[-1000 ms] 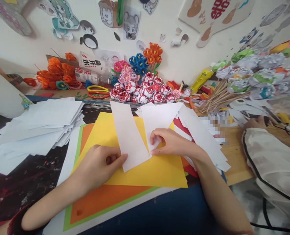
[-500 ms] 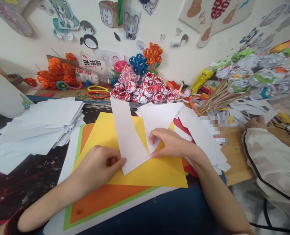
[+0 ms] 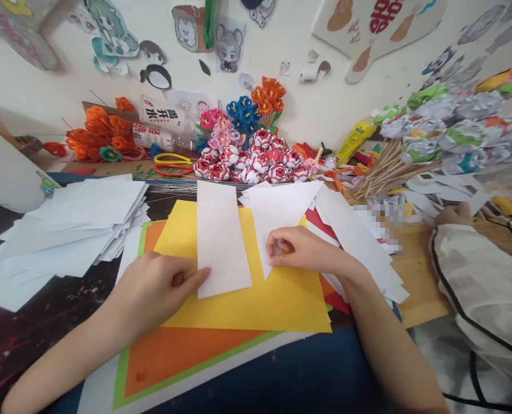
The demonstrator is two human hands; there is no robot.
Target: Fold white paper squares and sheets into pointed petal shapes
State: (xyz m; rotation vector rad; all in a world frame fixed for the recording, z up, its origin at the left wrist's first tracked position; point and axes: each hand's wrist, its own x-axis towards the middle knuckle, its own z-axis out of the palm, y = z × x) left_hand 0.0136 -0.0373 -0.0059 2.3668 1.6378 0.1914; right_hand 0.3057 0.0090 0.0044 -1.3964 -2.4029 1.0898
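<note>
My left hand (image 3: 165,287) pinches the lower left edge of a long white paper strip (image 3: 221,241) between thumb and fingers. To the right, my right hand (image 3: 297,247) is closed on the narrow lower end of a white paper piece (image 3: 279,207), wide at the top and pointed at the bottom. The strip and the piece are apart, with yellow showing between them. Both are over a yellow sheet (image 3: 256,310), which lies on orange paper (image 3: 187,359) with green and white sheets beneath.
A stack of white paper (image 3: 79,224) lies at left, more white strips (image 3: 359,241) at right. Scissors (image 3: 172,164), red-white paper flowers (image 3: 256,158) and a yellow bottle (image 3: 355,141) are behind. At far right is another person's sleeve (image 3: 467,276), beside flowers on sticks (image 3: 381,169).
The white strip has moved left with my left hand and turned more upright. A gap has opened between it and the piece in my right hand, which has shifted up slightly.
</note>
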